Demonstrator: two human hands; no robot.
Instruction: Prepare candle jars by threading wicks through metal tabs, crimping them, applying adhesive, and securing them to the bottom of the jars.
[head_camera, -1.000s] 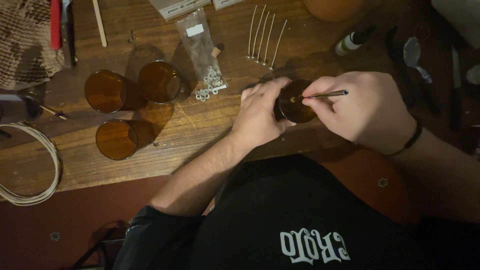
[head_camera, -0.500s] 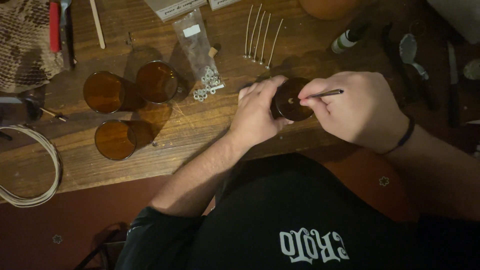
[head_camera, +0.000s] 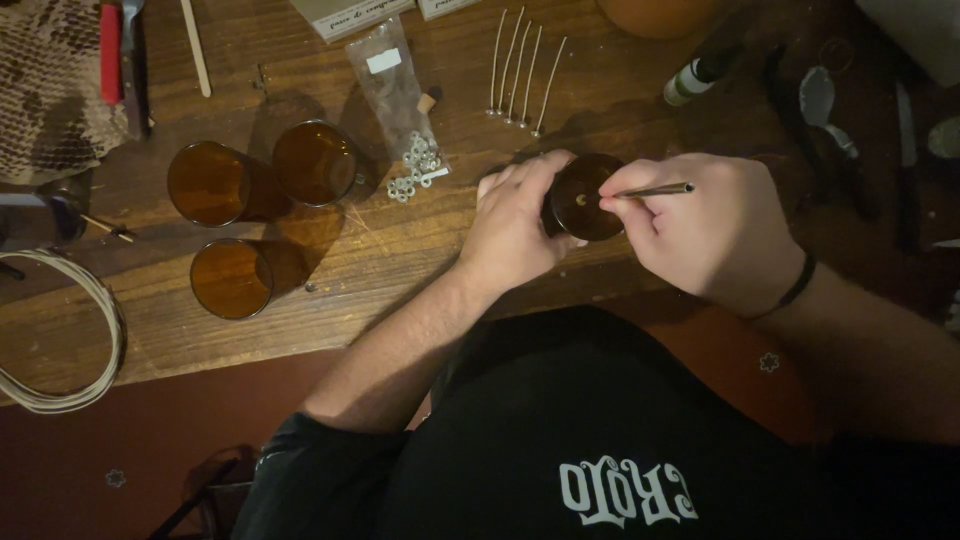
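Since the earlier head-view frames, both hands are barely shifting. Left hand (head_camera: 520, 225) is gripping an amber glass jar (head_camera: 585, 197) at the wooden table's (head_camera: 300, 320) edge; right hand (head_camera: 700, 225) is pinching a thin metal rod (head_camera: 655, 189) into it, over a small wick tab. At nine o'clock, three amber jars (head_camera: 250, 205) are sitting wickless; loose wicks (head_camera: 520, 70) are lying at twelve.

Glossy amber glass jars (head_camera: 232, 214), worn wooden table (head_camera: 300, 310) — matt, scratched
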